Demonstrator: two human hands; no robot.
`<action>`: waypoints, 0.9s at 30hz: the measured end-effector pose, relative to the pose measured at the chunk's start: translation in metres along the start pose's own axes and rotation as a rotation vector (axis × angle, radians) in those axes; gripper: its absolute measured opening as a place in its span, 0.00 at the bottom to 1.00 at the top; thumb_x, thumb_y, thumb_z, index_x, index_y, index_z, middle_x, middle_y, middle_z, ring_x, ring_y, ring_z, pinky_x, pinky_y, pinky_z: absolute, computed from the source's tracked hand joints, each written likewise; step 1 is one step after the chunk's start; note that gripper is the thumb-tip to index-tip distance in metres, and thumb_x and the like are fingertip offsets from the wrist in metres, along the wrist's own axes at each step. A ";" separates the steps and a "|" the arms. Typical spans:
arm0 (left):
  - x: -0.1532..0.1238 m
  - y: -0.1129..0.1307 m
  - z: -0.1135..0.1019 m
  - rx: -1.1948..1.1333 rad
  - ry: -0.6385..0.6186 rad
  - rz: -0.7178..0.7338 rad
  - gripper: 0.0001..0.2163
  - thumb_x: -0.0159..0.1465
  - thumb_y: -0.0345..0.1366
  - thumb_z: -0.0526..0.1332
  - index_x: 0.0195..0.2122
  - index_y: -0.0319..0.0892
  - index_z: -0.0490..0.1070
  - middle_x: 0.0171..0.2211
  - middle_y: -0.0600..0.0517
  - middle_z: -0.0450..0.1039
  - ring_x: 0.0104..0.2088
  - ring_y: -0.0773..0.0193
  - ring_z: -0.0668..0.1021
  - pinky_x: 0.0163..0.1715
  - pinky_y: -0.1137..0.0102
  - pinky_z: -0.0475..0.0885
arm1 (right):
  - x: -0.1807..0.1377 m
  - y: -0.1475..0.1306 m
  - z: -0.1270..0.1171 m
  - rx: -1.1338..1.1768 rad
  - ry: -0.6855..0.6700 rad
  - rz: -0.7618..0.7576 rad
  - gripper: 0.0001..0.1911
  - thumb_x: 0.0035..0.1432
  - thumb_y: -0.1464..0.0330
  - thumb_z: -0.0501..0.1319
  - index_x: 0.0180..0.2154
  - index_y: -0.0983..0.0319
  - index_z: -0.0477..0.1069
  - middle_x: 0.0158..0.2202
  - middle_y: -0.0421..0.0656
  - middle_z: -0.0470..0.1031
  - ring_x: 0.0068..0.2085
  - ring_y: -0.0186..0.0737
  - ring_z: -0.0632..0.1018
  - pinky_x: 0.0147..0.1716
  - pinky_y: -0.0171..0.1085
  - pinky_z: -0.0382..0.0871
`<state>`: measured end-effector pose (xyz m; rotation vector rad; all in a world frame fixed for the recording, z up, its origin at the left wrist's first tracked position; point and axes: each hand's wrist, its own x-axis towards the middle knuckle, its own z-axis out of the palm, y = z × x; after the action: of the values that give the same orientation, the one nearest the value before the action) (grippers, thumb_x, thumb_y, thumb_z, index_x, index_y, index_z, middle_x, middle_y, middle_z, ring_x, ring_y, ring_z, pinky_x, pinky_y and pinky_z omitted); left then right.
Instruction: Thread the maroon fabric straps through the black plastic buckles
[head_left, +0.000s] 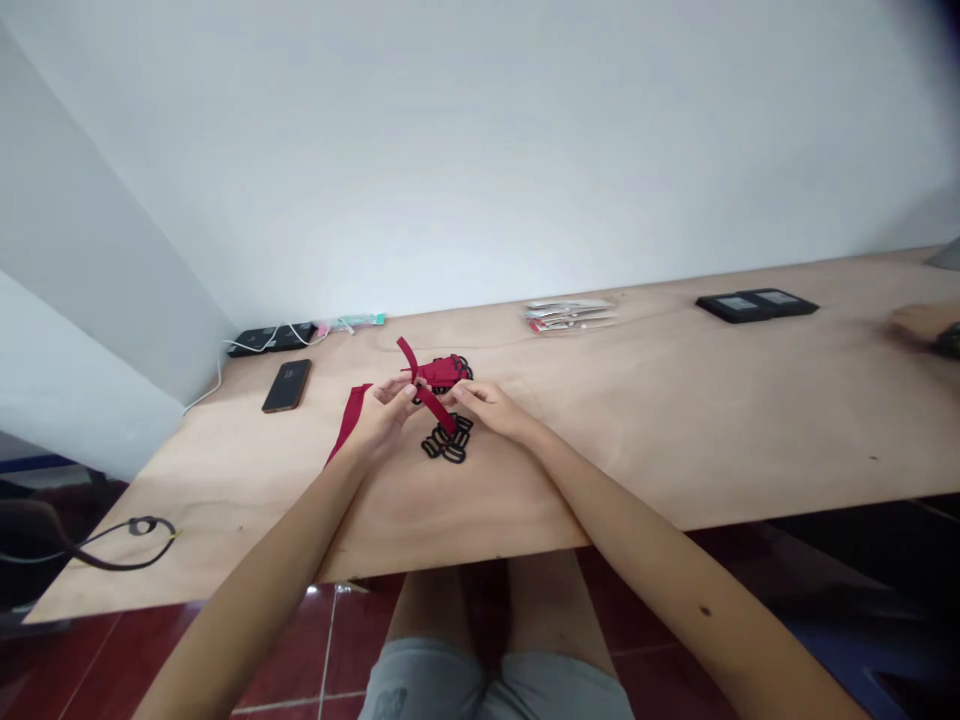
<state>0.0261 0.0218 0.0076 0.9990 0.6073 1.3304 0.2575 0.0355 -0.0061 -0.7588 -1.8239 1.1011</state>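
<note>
Both of my hands meet over the middle of a plywood table (675, 420). My left hand (384, 408) pinches a red strap (429, 398) near its upper end, fingers closed. My right hand (487, 405) grips the same red strap from the right side. The strap's free tip (406, 352) sticks up behind my fingers. A small pile of black rings or buckles (448, 443) lies on the table just below my hands. A heap of red straps with black rings (448, 370) sits just behind them. Another red strap (346, 420) lies flat under my left wrist.
A black phone (286, 385) lies at the left. A black power strip with a white cable (270, 338) sits by the wall. Flat packets (570, 315) and two black boxes (756, 304) lie further back. Another person's hand (926, 325) rests at the far right. A black cord (127, 545) loops over the front left edge.
</note>
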 end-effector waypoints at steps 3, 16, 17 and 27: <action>-0.004 -0.003 0.005 0.076 -0.034 -0.035 0.17 0.56 0.40 0.80 0.44 0.42 0.83 0.44 0.46 0.85 0.45 0.57 0.84 0.51 0.59 0.80 | -0.002 -0.008 0.007 0.107 -0.031 0.048 0.26 0.66 0.44 0.64 0.38 0.62 0.80 0.36 0.44 0.80 0.38 0.42 0.78 0.42 0.40 0.71; -0.008 -0.005 0.008 0.253 -0.100 -0.002 0.14 0.60 0.42 0.78 0.43 0.40 0.84 0.45 0.43 0.85 0.48 0.51 0.85 0.55 0.58 0.78 | -0.010 -0.011 0.002 0.481 0.006 0.329 0.19 0.52 0.55 0.77 0.29 0.60 0.73 0.27 0.37 0.71 0.29 0.36 0.70 0.31 0.36 0.62; -0.007 -0.006 0.008 0.223 -0.077 -0.014 0.15 0.60 0.42 0.78 0.44 0.41 0.84 0.45 0.44 0.85 0.48 0.51 0.85 0.55 0.57 0.78 | -0.011 -0.011 0.000 0.503 0.008 0.349 0.19 0.52 0.56 0.77 0.29 0.59 0.72 0.27 0.37 0.71 0.29 0.36 0.70 0.31 0.36 0.63; 0.002 0.000 -0.014 0.410 0.082 0.089 0.17 0.58 0.43 0.79 0.43 0.40 0.84 0.43 0.41 0.86 0.44 0.51 0.86 0.52 0.55 0.80 | -0.012 -0.015 -0.022 0.566 0.229 0.221 0.16 0.54 0.54 0.66 0.26 0.56 0.65 0.27 0.44 0.70 0.32 0.46 0.71 0.39 0.49 0.72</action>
<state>0.0153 0.0275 0.0014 1.3182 0.9321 1.3583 0.2815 0.0274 0.0089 -0.7135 -1.1689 1.5148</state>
